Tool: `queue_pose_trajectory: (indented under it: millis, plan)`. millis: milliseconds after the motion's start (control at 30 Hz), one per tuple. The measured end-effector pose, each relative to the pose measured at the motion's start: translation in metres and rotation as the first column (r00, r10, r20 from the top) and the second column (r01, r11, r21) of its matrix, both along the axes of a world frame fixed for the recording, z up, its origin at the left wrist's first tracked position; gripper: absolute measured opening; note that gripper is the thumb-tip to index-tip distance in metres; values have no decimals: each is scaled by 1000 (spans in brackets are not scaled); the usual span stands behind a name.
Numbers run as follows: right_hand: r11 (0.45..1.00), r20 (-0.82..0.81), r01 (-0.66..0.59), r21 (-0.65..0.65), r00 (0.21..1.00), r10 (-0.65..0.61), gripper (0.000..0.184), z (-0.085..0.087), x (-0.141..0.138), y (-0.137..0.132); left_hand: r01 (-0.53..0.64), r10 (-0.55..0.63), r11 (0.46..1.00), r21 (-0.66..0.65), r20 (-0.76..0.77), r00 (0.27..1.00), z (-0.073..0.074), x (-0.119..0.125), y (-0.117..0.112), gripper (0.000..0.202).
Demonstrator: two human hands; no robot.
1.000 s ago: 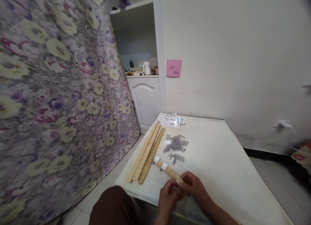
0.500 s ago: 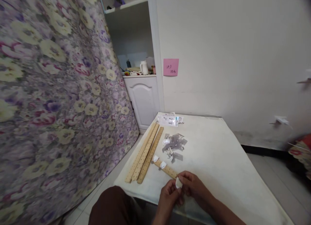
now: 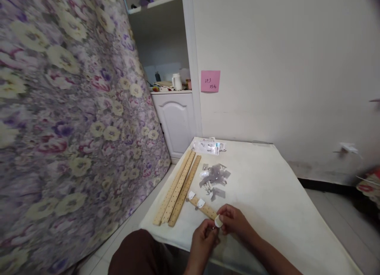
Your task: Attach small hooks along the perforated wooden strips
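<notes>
Where the short wooden strip (image 3: 204, 207) ends at the near edge of the counter (image 3: 267, 195), the right hand (image 3: 234, 221) pinches a small white clip (image 3: 219, 222); the left hand (image 3: 204, 238) curls closed beside it.

So my corner is pretty cramped. On my left a big floral-print mattress (image 3: 59, 128) stands tilted against the side, purple and cream flowers all over it. Straight ahead is a plain off-white wall (image 3: 282, 69) with a pink sticky note (image 3: 210, 81) on it; the writing is too small to read. Left of the note there's a recess with a white cabinet (image 3: 178, 122) that has an arched door, a white jug (image 3: 177, 81) and some clutter on top, and a shelf (image 3: 157, 3) higher up. The white worktop (image 3: 282, 195) butts against the wall. The floor (image 3: 341, 211) is light grey tile, with a dark baseboard (image 3: 314, 184) running along the wall. Light is soft and even.
</notes>
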State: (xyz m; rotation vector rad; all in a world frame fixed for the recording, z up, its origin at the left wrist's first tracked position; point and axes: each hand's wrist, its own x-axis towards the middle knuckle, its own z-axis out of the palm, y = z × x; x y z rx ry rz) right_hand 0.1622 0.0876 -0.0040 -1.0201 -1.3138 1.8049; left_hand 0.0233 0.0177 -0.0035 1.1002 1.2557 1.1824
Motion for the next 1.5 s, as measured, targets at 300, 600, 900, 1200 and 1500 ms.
queue_pose_trajectory:
  millis: [300,600,900,1200,1500]
  plan:
    - [999,0,-51,-17,999,51,33,14,2,0,-40,41,999,36,-33,999,-5,-7,5,18]
    - [999,-15,-42,-26,999,41,38,7,2,-4,-44,44,999,-6,-13,999,-1,-9,2,27]
    - [998,2,-21,-58,1000,21,44,7,-2,-6,-39,41,999,37,-46,998,10,-9,-3,25]
    - [995,-110,-82,58,990,88,32,4,2,-9,-133,180,971,199,-236,955,33,-5,-16,37]
    - [974,-28,-124,188,991,131,23,15,7,-8,-159,156,987,24,98,983,11,-6,0,36]
